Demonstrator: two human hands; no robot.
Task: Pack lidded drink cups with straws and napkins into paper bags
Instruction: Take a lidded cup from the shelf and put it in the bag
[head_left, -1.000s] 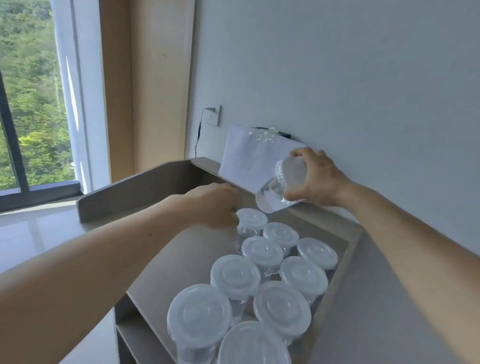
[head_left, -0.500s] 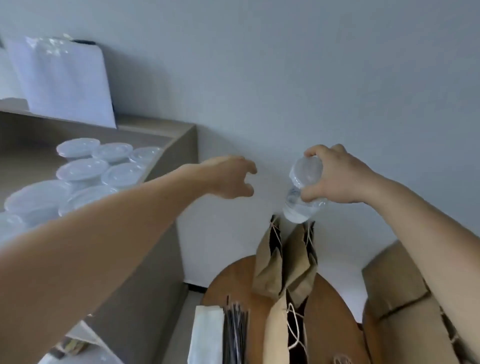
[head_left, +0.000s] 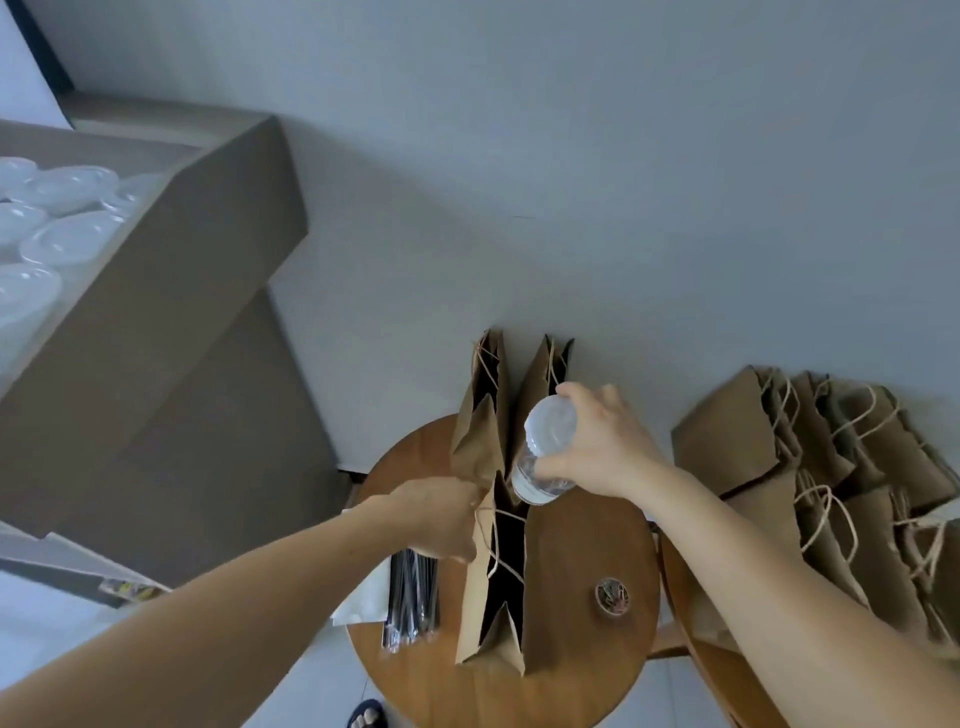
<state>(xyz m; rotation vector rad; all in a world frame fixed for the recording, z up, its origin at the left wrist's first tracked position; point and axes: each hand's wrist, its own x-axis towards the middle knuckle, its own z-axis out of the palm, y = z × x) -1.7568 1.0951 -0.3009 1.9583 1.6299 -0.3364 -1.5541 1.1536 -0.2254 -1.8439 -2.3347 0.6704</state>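
Cup (head_left: 546, 451), clear plastic with a domed see-through lid, hung tilted in the right hand (head_left: 605, 448), whose fingers (head_left: 582, 391) were closed around its upper wall and lid rim; it sat just above the mouth of the nearest open paper bag (head_left: 566, 582) and had not gone in. The left hand (head_left: 441, 514) was pinched shut on that bag's left edge by the twine handle, apparently spreading the mouth.

Judged from this, the packing was at an early point for this bag: its dark inside showed nothing I could make out, and the cup still had to be lowered, then a straw and a napkin added. Two more brown bags (head_left: 491, 410) stood open just behind it, contents unseen. A crowd of bags (head_left: 826, 467) stood to the right of the open bag on a second surface; whether those were filled could not be told. Many lidded cups (head_left: 67, 239) waited on a shelf well to the upper left of the bag, so much seemed left.

Just left of the bag lay a bundle of thin dark straws (head_left: 413, 597) in glossy wrapping, and beside them a flat white stack of napkins (head_left: 363, 597). The bags were stiff creased kraft paper with twisted cord handles. The round wooden surface (head_left: 587, 670) under them looked smooth and warm brown, with a small round thing (head_left: 612, 595) lying to the bag's right
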